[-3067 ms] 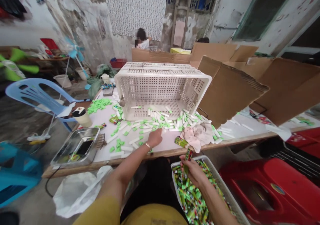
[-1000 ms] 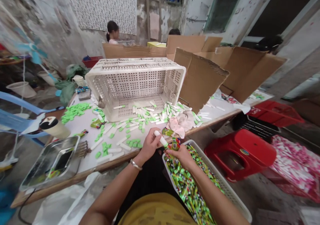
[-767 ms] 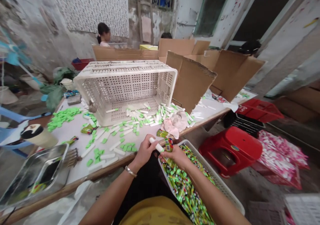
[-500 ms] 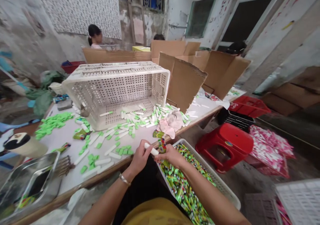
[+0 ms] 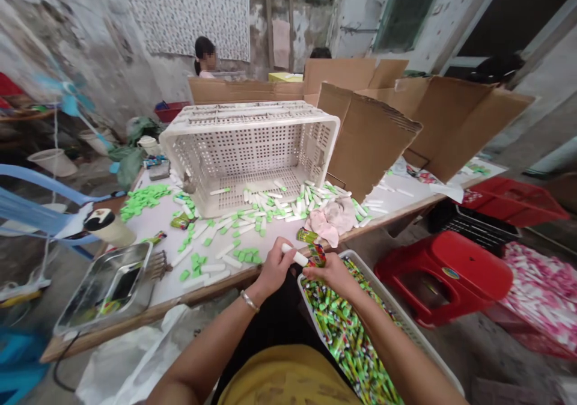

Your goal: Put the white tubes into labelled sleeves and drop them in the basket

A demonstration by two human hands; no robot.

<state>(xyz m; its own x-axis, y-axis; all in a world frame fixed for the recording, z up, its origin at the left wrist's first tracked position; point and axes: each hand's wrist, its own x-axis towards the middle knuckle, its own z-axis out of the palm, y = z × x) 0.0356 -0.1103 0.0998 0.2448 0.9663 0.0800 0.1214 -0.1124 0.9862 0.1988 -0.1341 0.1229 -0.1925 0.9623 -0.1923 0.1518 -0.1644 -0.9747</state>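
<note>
My left hand (image 5: 276, 268) pinches a white plastic tube (image 5: 294, 255) just past the table's front edge. My right hand (image 5: 334, 274) grips a colourful printed wrapper (image 5: 317, 253), and its fingers meet the tube's far end. Whether the tube's end is inside the wrapper, I cannot tell. Below both hands stands a crate (image 5: 408, 327) filled with green-capped tubes in printed wrappers. On the table, another printed wrapper (image 5: 306, 235) lies beside a pink cloth (image 5: 325, 220). White tubes and green caps (image 5: 247, 255) are scattered in front of my left hand.
A white crate (image 5: 252, 109) lies on its side on the table, with tubes spilling from it. Cardboard sheets (image 5: 372, 134) stand behind. At left are a metal tray (image 5: 143, 297) and a cup (image 5: 115, 229). A red stool (image 5: 451, 267) stands right. Other people sit beyond the cardboard.
The view has turned left, so the scene sits further right. The wrapper in my right hand has tilted. Both hands keep hold of the tube and the wrapper.
</note>
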